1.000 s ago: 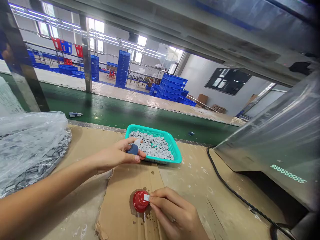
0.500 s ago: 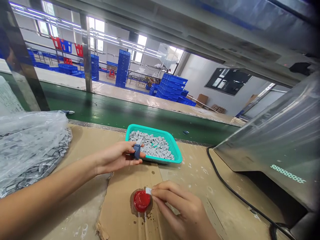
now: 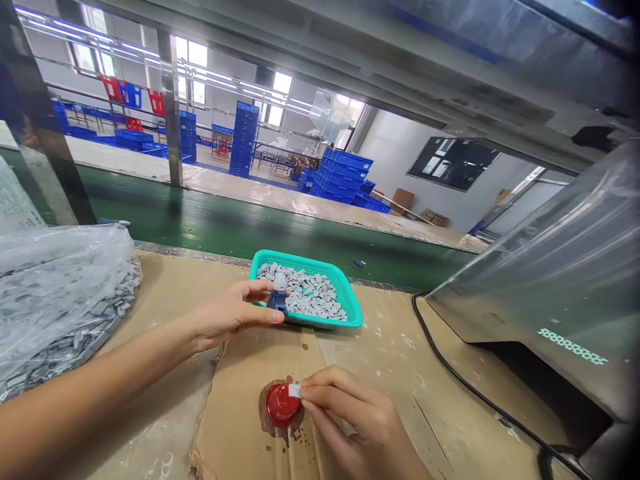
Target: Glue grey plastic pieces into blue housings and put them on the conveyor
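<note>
My left hand [image 3: 235, 313] grips a dark blue plastic part [image 3: 277, 302] with a pale translucent piece at its top, over the near left edge of a teal basket [image 3: 354, 300]. Many small grey pieces [image 3: 315, 293] fill the basket. Between the thumb and fingertips of my right hand [image 3: 350, 407] is a small light grey piece [image 3: 295, 391]. That piece is at the right rim of a small round red dish [image 3: 281, 405], which looks wet and sits on stained cardboard [image 3: 240, 413].
At the left lies a clear plastic bag [image 3: 65, 287] of grey pieces. Behind the basket runs a green conveyor belt [image 3: 225, 230] carrying a few small parts. A black cable [image 3: 450, 363] and a metal housing [image 3: 540, 267] stand on the right.
The fingers of my left hand have shifted around the blue part, which is turned differently. The grey piece in my right hand has moved slightly left and down, over the red dish's edge.
</note>
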`<state>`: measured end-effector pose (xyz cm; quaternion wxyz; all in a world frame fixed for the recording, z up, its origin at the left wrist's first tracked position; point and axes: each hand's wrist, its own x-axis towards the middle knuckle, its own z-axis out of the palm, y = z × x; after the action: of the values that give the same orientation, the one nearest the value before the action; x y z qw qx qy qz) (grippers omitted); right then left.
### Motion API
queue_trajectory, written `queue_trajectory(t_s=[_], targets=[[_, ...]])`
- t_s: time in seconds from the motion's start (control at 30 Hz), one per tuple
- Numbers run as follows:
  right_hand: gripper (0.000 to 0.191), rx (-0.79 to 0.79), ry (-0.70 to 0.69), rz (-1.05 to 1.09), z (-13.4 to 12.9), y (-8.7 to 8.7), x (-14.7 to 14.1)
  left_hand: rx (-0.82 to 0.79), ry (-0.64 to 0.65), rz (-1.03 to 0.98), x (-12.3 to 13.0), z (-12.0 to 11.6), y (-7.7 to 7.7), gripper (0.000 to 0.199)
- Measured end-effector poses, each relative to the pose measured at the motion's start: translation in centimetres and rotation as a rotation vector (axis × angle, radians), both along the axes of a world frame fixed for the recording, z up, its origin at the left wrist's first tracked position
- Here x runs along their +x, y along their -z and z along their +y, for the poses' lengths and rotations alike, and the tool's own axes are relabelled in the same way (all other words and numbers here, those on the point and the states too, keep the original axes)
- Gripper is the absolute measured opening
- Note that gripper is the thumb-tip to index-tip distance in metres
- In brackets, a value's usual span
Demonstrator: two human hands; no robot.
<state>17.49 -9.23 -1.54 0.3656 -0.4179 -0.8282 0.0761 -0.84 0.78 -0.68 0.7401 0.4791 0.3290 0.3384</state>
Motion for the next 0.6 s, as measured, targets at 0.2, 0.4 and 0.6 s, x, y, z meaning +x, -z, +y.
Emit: queue_trajectory(t_s=[0.2,0.4,0.6], targets=[[0.018,0.005,0.003,0.032,0.0,-0.1,-0.1,-0.169,0.012,-0.077,0.4,0.0,-0.1,0.034],[0.014,-0.009,0.111,0.192,0.9,-1.0,-0.1,-0.151,0.000,-0.118,0.6,-0.3,-0.2,0.028],[0.007,-0.243,0.179,0.578,3.4,-2.3,-0.6,0.006,0.049,-0.066,0.7,-1.0,0.0,0.030]])
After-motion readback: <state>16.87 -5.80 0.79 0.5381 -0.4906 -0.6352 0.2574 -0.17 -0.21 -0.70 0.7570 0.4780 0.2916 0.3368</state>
